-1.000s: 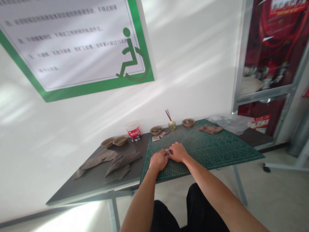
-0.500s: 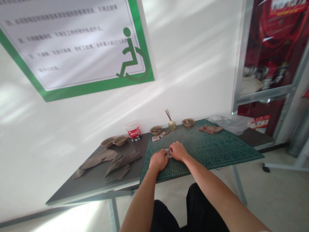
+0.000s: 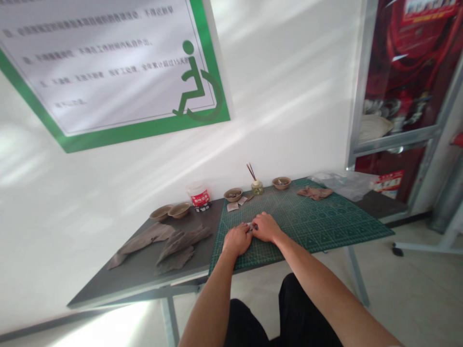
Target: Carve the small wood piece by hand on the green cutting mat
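Low over the green cutting mat (image 3: 311,221), my left hand (image 3: 238,239) and my right hand (image 3: 265,227) meet near the mat's front left part. Between their fingertips is a small pale, flat piece (image 3: 250,227), mostly covered by the fingers, with something darker on it that is too small to name. Both hands have bent fingers closed on this piece. Just beyond them lie pale square pieces (image 3: 232,206). Behind these stands a brown bowl (image 3: 233,198) with small greyish bits in it.
At the back are a small bottle with sticks (image 3: 257,187), another bowl (image 3: 281,185) and a red-labelled jar (image 3: 200,197). Two bowls (image 3: 179,210) and grey-brown cloths (image 3: 184,243) lie left. A crumpled cloth (image 3: 314,193) and a clear plastic bag (image 3: 350,185) are on the right.
My right hand has shifted very slightly to the left, and less of the pale piece shows between the fingers. Everything on the table stays in place.
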Action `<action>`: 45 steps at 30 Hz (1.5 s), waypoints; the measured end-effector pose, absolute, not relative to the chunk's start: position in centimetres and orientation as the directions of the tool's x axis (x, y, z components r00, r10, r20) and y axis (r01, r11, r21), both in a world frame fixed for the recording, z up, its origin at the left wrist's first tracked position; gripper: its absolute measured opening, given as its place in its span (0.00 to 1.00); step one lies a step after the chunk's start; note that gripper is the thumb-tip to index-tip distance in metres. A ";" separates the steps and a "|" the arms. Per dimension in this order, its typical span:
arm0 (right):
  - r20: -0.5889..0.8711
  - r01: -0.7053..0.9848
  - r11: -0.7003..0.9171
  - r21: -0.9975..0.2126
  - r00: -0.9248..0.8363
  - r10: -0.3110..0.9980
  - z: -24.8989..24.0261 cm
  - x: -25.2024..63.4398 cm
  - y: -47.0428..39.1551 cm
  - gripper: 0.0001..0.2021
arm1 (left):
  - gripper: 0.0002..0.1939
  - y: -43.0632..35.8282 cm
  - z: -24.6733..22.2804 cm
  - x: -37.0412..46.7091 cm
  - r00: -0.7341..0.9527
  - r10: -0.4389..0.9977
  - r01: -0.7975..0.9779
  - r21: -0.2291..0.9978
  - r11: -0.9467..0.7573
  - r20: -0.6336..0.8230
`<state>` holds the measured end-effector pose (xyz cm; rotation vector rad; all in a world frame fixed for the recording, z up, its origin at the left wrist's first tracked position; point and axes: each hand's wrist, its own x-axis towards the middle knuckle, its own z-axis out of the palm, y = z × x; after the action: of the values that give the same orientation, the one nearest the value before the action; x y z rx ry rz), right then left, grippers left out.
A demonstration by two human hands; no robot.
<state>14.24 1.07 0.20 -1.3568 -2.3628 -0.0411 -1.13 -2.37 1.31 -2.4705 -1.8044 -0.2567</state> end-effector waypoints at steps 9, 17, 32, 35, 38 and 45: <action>0.373 0.874 0.440 -0.206 -0.345 0.861 0.1 13.9 1.6 0.14 | 0.20 -2.8 2.0 -0.7 0.257 0.957 0.964 0.035 -0.264 0.136; 0.351 0.831 0.526 -0.181 -0.445 0.824 0.7 14.3 1.2 0.16 | 0.20 -2.6 1.7 -1.0 0.275 0.951 0.959 0.026 -0.281 0.143; 0.374 0.899 0.403 -0.171 -0.319 0.871 0.4 14.0 0.6 0.15 | 0.20 -3.0 2.2 -0.6 0.243 0.962 0.967 0.043 -0.250 0.123; 0.385 0.895 0.407 -0.182 -0.316 0.867 0.4 13.9 1.0 0.15 | 0.20 -2.8 1.9 -0.7 0.261 0.956 0.964 0.023 -0.266 0.137; 0.381 0.883 0.430 -0.190 -0.337 0.861 0.4 13.9 1.3 0.16 | 0.19 -2.6 1.7 -0.9 0.272 0.951 0.961 0.014 -0.276 0.147; 0.388 0.845 0.507 -0.169 -0.416 0.823 0.7 14.1 0.9 0.15 | 0.20 -2.6 1.7 -1.0 0.282 0.947 0.956 0.038 -0.291 0.155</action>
<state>14.15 0.90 0.65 -1.3753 -2.3321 -0.0730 -0.98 -2.61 1.66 -2.4654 -1.8316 -0.2271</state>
